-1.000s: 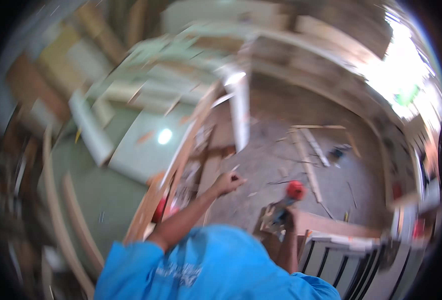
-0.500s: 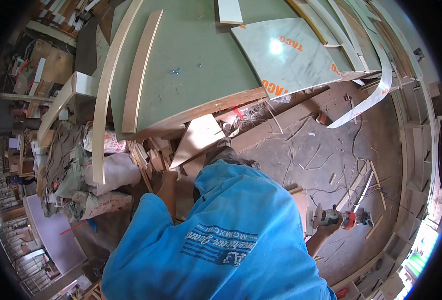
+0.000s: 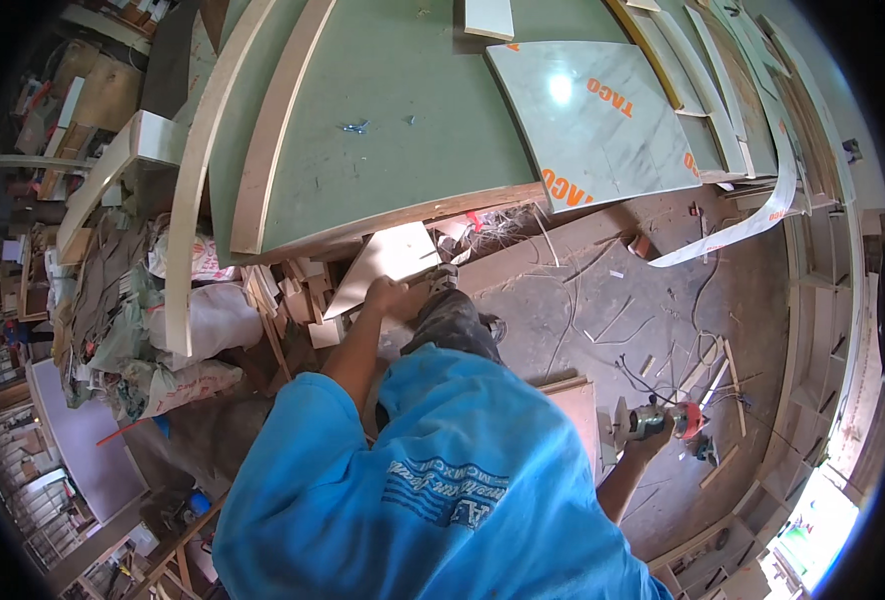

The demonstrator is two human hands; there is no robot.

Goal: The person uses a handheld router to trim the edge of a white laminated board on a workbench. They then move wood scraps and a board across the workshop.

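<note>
My left hand (image 3: 388, 296) is at the lower edge of a pale triangular board (image 3: 383, 262), under the front of the green-topped workbench (image 3: 403, 150). Its fingers look curled, and whether they grip the board is hidden. Out to the right and low, my right hand (image 3: 656, 446) is wrapped round a power tool (image 3: 651, 422) with a dark body, a red end and a flat metal plate on its left side. The tool is held above the floor. My blue shirt covers the middle of the view.
On the bench lie a marbled panel (image 3: 603, 125) and long wooden strips (image 3: 281, 120). Stuffed sacks (image 3: 213, 320) and wood offcuts (image 3: 308, 295) stand at the left. Cables, thin scraps and wooden battens (image 3: 733, 390) litter the floor (image 3: 563, 340) at the right. A curled white strip (image 3: 733, 235) hangs off the bench.
My left hand has moved forward and right, from beside the offcuts to the pale board's edge. My right hand still holds the power tool. The view has shifted slightly.
</note>
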